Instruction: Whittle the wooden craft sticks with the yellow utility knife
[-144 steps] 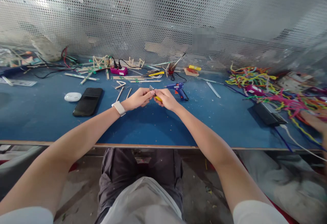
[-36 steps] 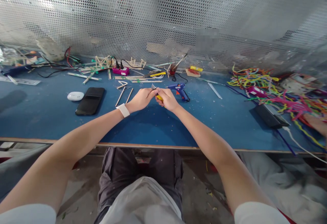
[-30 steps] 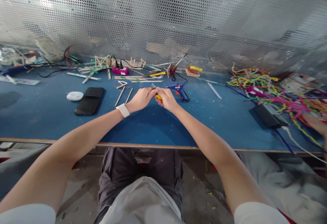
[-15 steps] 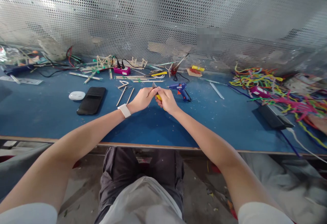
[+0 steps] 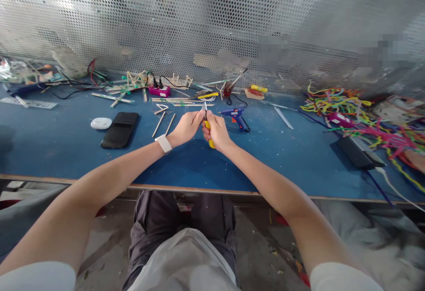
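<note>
My right hand (image 5: 217,132) is closed round a utility knife (image 5: 211,143) with a yellow handle, its blade pointing up and away from me. Right beside the blade, my left hand (image 5: 186,127) has its thumb and fingers pinched together; whatever they hold is too small or hidden to make out. Both hands meet just above the blue table. A blue glue gun (image 5: 235,114) lies to the right of my right hand. Thin wooden sticks (image 5: 159,124) and a small joined frame of sticks (image 5: 161,109) lie beyond my left hand.
A black phone (image 5: 119,130) and a white case (image 5: 101,123) lie to the left. Along the perforated metal screen (image 5: 186,30) are a pink power socket (image 5: 159,90), stick pieces and another yellow cutter (image 5: 208,95). Colourful pipe cleaners (image 5: 335,101) and a black box (image 5: 358,153) are at right.
My right hand has turned the utility knife more upright, so more of its blade and yellow handle show. The left hand stays pinched close beside it.
</note>
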`<state>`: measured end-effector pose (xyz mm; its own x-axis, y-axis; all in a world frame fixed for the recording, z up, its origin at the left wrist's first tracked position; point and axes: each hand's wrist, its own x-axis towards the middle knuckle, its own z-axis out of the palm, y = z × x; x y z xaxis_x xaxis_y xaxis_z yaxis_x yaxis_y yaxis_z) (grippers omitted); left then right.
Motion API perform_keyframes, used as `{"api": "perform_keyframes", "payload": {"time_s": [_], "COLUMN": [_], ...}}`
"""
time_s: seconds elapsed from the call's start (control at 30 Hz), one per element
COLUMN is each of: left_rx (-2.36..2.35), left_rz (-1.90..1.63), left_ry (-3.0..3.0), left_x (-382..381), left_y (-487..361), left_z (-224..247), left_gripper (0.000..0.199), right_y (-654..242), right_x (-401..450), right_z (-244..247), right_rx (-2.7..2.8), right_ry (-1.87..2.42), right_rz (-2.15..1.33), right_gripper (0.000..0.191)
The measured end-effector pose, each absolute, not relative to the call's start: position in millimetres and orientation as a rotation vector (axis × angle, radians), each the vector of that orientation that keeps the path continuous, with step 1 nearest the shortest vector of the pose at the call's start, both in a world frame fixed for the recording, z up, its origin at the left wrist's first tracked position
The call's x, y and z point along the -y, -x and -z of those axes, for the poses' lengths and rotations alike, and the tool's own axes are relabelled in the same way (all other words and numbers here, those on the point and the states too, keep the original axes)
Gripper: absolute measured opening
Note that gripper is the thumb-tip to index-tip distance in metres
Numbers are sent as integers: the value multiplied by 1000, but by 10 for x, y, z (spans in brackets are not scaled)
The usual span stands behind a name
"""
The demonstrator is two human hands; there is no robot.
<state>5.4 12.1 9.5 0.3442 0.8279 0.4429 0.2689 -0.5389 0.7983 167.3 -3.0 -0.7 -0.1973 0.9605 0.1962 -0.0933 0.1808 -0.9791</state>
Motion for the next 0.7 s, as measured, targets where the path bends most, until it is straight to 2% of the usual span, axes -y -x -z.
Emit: {"api": "perform_keyframes", "payload": {"time_s": [0.17, 0.43, 0.7], "left_rx": [-752, -556, -586], "left_rz": [-1174, -1016, -1018], "left_ry": [-1854, -1504, -1555], "left_x": [-119, -88, -151], "left_y": [-70, 0, 53], "left_z": [-93, -117, -136], "left_gripper": [74, 49, 50], "right_y": [-1635, -1694, -1732], "right_x": [86, 38, 17], "right_z": [-71, -182, -144], "right_rx": [1341, 1210, 1373], "right_ry": [884, 894, 897], "right_rz": [-1302, -1373, -1238], "right_gripper": [73, 76, 79]}}
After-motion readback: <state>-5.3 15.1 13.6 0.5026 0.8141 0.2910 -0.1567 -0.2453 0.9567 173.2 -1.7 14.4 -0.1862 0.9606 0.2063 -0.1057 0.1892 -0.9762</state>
